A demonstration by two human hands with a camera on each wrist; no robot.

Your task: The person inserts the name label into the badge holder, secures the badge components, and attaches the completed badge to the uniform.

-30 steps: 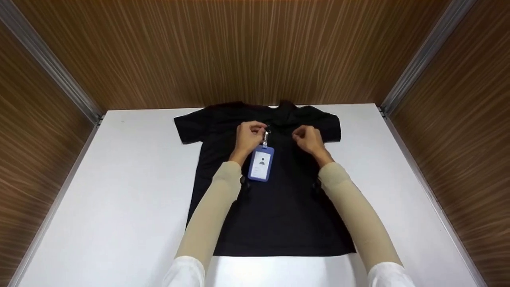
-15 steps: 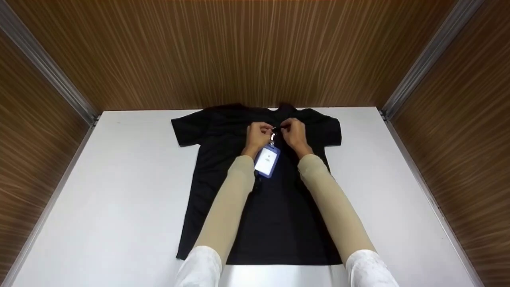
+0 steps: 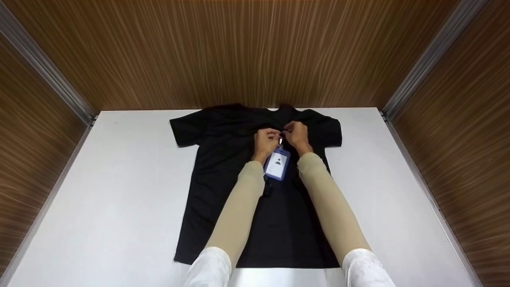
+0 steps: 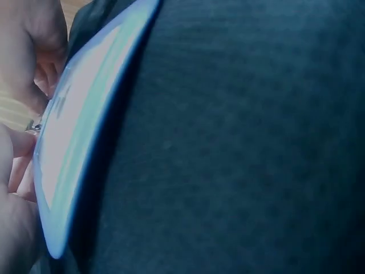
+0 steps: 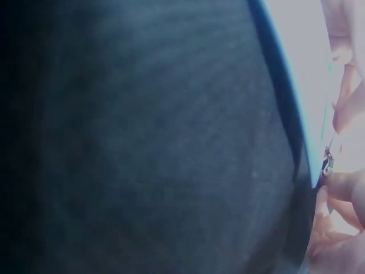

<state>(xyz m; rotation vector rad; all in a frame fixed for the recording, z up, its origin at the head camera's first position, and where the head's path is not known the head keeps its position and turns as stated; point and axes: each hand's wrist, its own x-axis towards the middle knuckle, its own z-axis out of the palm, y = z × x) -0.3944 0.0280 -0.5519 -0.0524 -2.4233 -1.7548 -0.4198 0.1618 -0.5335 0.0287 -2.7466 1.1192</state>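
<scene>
A blue ID badge holder (image 3: pixel 277 164) with a white card hangs tilted from a small metal clip (image 3: pixel 281 140) over the chest of a black T-shirt (image 3: pixel 279 223). My left hand (image 3: pixel 266 142) pinches the badge at its clip end. A thin metal wire (image 3: pixel 283 132) bridges the gap between both hands' fingertips. Opposite, my right hand (image 3: pixel 297 135) pinches dark shirt cloth right beside the wire. In the right wrist view, a metal fitting (image 5: pixel 327 164) sits close to the right fingertips. The left wrist view has the badge (image 4: pixel 85 125) edge-on, partly hiding the fingers.
The T-shirt lies spread on a white table (image 3: pixel 119 191), collar at the far side. A brown wood-grain panel (image 3: pixel 239 52) rises behind, with further panels left and right. Grey metal rails (image 3: pixel 430 59) run along the corners.
The right hand has come in from the right to meet the left hand. The left hand has carried the badge to the right, and the wire now spans between their fingers.
</scene>
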